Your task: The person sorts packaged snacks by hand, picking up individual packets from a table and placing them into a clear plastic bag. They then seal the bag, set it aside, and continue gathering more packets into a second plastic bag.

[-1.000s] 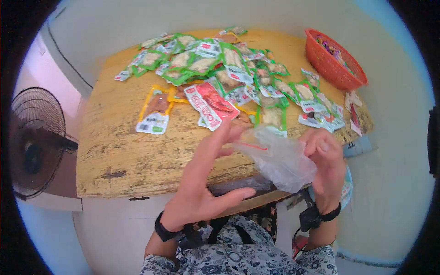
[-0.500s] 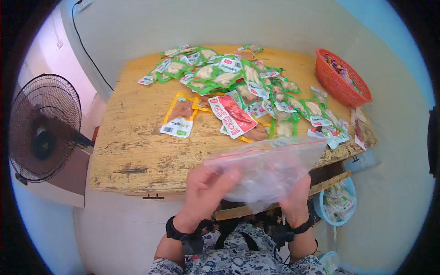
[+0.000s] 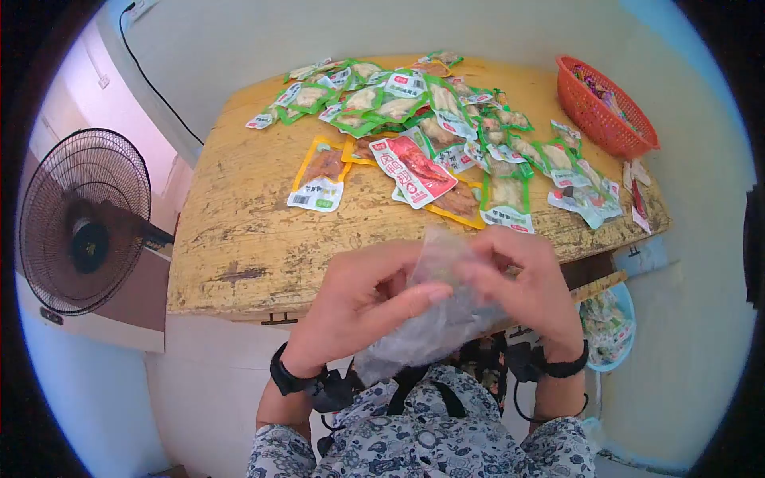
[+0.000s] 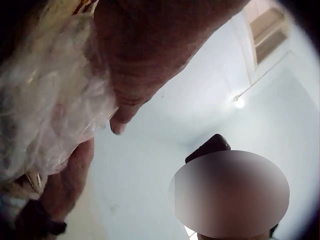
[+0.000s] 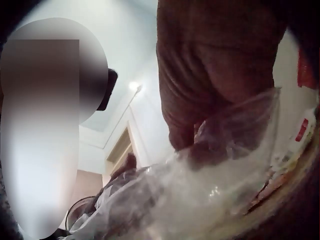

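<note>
A clear plastic bag (image 3: 430,319) hangs crumpled between both hands, over the table's front edge. My left hand (image 3: 347,307) curls its fingers round the bag's left side, its thumb lying across the front. On the other side, my right hand (image 3: 526,283) pinches the bag near its top with bent, slightly blurred fingers. In the left wrist view the bag (image 4: 55,100) bunches beside the left hand (image 4: 145,50). The right wrist view shows the film (image 5: 215,185) spread beneath the right hand (image 5: 215,65).
Many green-edged food packets (image 3: 382,103) are piled on the yellow table (image 3: 239,231), with a red-and-white packet (image 3: 414,170) in front. A red basket (image 3: 606,111) stands at the back right. Below are a partly open drawer (image 3: 602,285) and a blue basin (image 3: 629,319); a fan (image 3: 84,223) stands left.
The bag, stretched wide with its red-lined edge up half a second ago, is now turned and bunched between the hands. The hands have come closer together and moved slightly up.
</note>
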The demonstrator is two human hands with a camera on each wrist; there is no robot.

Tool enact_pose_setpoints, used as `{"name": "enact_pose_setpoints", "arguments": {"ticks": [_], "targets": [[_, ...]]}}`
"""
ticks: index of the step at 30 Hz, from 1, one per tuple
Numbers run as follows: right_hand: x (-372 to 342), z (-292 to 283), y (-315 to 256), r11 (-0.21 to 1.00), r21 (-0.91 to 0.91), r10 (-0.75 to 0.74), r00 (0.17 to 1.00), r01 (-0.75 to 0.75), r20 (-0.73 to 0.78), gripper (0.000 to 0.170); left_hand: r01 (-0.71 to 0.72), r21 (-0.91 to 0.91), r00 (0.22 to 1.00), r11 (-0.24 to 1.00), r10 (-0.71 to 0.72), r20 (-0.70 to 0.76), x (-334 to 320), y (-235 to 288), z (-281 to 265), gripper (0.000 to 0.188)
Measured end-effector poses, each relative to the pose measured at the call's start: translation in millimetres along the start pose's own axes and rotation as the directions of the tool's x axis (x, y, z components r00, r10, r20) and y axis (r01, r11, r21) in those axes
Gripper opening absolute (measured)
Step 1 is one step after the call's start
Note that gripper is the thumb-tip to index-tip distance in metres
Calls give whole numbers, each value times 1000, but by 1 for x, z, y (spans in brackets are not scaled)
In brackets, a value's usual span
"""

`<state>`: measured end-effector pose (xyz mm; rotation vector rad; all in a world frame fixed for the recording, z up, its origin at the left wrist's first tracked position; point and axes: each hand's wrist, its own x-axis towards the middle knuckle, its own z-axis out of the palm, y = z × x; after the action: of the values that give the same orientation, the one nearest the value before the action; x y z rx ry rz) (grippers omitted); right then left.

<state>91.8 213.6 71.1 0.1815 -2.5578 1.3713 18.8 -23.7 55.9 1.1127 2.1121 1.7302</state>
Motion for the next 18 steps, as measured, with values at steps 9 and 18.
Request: {"name": "enact_pose_setpoints", "arguments": {"ticks": [9,18], "targets": [[15,30,36,915,367,301,890,-169,-343,15,83,446,945,891,71,-318,-5,-30,-68,45],[42,68,22,995,24,101,906,-100,-412,16,-115,924,838,364,535,-107,-6,23,-40,48]]}}
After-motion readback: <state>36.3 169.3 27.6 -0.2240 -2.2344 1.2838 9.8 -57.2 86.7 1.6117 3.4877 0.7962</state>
